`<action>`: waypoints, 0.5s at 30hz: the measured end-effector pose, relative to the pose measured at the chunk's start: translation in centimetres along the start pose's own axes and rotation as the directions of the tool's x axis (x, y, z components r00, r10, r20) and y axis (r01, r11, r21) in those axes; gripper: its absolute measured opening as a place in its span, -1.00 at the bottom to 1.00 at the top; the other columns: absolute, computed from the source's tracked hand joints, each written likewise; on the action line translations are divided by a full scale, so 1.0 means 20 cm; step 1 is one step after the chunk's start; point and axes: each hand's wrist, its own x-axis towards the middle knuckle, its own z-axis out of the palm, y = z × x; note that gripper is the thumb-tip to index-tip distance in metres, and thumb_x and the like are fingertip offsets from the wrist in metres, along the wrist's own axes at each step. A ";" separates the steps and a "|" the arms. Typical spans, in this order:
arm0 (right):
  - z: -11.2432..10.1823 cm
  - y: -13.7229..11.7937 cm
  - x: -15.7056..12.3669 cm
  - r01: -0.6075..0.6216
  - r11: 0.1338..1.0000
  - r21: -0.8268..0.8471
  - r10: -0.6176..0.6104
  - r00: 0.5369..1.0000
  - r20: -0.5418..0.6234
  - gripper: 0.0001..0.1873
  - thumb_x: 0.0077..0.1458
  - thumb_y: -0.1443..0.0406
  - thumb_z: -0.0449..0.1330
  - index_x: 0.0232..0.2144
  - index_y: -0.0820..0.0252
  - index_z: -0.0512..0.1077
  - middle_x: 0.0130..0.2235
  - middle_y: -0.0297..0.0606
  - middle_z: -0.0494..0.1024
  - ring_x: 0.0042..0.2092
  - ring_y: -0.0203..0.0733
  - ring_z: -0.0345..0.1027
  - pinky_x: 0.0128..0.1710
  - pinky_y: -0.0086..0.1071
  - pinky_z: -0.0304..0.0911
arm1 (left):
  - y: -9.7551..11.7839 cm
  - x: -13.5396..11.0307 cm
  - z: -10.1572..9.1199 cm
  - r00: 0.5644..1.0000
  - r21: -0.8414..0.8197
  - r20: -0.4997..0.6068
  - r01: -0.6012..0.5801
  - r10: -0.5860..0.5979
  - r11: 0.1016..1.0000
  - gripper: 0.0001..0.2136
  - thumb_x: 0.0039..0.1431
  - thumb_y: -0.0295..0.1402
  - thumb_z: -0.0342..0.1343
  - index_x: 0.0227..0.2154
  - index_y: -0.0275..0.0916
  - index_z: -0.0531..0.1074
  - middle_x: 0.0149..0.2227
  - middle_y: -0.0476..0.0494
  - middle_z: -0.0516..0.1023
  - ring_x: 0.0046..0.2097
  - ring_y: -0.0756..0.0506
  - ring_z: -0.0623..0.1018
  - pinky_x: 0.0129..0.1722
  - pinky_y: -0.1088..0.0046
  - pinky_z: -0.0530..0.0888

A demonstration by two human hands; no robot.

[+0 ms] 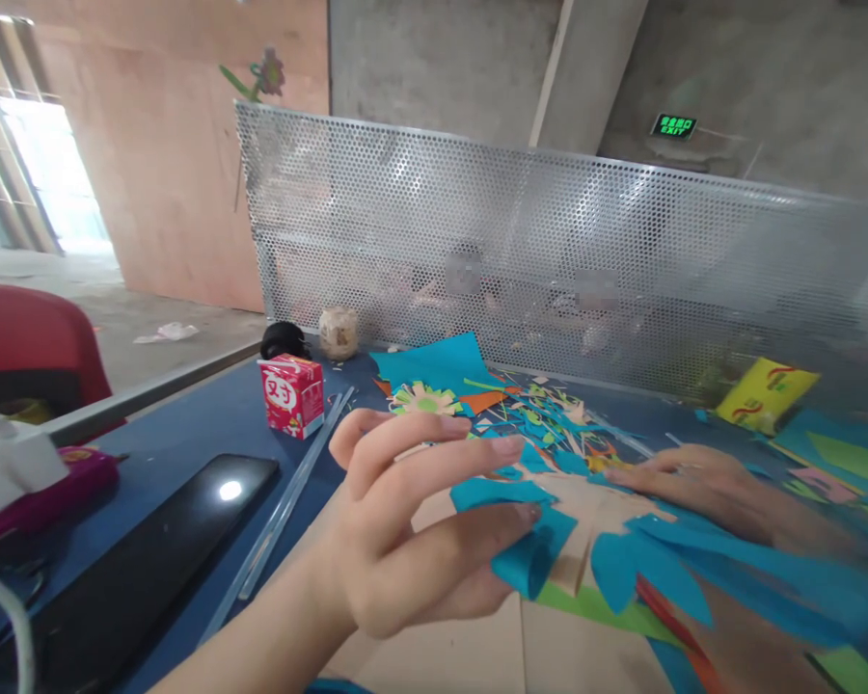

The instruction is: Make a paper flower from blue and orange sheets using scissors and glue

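My left hand (434,516) reaches in from the lower left, its upper fingers spread. Thumb and a finger close around a curled piece of blue paper (539,557). This curl adjoins a beige paper cutout (593,506) with blue petal shapes (626,569) around it. On the far right side of the cutout is my right hand (701,482), blurred, with a finger stretched left along the paper. Its other fingers are hidden, so its grip cannot be made out. A red-orange strip (672,617) and a green strip (600,612) lie under the petals.
Paper scraps (550,424), a blue sheet (434,364) and a paper flower (425,398) lie behind my hands. To the left are clear sticks (289,506), a phone (145,564) and a red box (293,395). A perforated metal screen (405,212) borders the table; a yellow packet (765,393) stands right.
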 end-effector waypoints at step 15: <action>0.02 -0.17 0.10 -0.041 0.995 0.089 0.048 0.996 -0.076 -0.91 -0.06 0.34 0.18 -0.41 0.09 0.43 -0.44 -0.31 0.48 -0.38 -0.19 0.32 -0.31 -0.28 0.23 | -0.03 0.02 -0.03 0.991 -0.040 0.112 -0.069 0.073 0.997 -0.86 0.05 -0.39 0.03 -0.37 -0.09 0.48 -0.22 -0.05 0.47 -0.17 -0.12 0.39 -0.23 0.27 0.31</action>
